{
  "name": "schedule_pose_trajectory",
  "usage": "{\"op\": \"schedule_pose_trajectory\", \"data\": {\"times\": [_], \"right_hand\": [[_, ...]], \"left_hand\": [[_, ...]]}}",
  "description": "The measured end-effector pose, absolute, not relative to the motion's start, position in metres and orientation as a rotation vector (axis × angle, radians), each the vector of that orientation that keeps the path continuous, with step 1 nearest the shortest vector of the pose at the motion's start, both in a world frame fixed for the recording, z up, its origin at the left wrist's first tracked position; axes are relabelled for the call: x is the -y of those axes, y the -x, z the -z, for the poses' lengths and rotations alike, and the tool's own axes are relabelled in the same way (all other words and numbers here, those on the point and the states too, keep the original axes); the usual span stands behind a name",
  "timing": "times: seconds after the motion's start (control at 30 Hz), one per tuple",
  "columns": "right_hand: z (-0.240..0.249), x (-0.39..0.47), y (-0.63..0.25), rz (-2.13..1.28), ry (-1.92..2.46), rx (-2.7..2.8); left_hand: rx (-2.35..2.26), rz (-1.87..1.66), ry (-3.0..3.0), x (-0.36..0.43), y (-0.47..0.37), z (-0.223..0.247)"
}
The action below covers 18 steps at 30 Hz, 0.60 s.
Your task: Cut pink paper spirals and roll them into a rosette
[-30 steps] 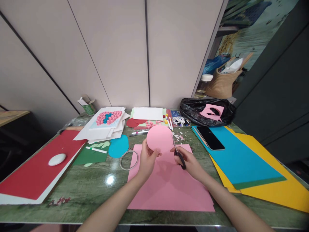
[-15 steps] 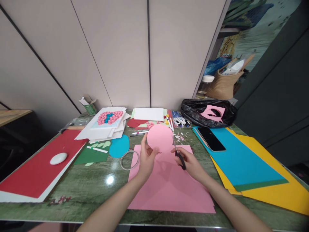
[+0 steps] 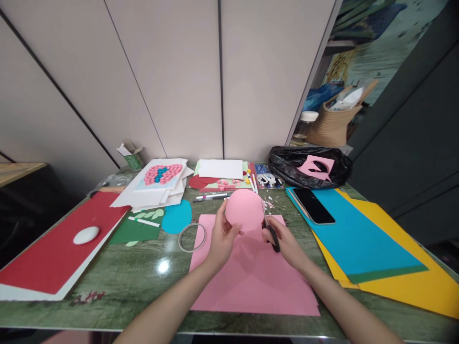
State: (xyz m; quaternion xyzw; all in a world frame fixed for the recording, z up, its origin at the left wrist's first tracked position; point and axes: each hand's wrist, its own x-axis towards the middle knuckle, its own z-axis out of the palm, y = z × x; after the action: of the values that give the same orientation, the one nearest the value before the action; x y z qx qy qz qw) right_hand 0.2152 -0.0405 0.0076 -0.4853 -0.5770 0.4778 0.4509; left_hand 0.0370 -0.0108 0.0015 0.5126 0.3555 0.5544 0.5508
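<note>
A round pink paper disc (image 3: 245,209) is pinched by its lower left edge in my left hand (image 3: 223,234), thumb in front and fingers behind. My right hand (image 3: 285,237) grips black-handled scissors (image 3: 274,239), whose blades point up along the disc's right edge. Both hands are above a stack of pink paper sheets (image 3: 247,286) lying on the green table. Left of the stack, partly over its edge, lies a grey ring (image 3: 192,237). A blue rounded paper piece (image 3: 177,217) rests beyond the ring.
Red sheets (image 3: 68,239) with a white oval object (image 3: 86,235) lie at left. At right, a phone (image 3: 314,206) rests on blue and yellow sheets (image 3: 412,291). Behind are pens, paper scraps (image 3: 270,203) and a black plastic bag (image 3: 287,169) holding pink offcuts.
Both hands have shifted slightly right and toward me, with the disc and scissors. The scissor blades stay at the disc's right edge.
</note>
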Motion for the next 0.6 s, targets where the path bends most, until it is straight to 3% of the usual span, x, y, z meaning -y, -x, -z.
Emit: {"op": "schedule_pose_trajectory", "data": {"times": [0.6], "right_hand": [[0.0002, 0.0389, -0.2182, -1.186, 1.271, 1.423]], "left_hand": [[-0.875, -1.347, -1.245, 0.0118, -0.0353, -0.0058]]}}
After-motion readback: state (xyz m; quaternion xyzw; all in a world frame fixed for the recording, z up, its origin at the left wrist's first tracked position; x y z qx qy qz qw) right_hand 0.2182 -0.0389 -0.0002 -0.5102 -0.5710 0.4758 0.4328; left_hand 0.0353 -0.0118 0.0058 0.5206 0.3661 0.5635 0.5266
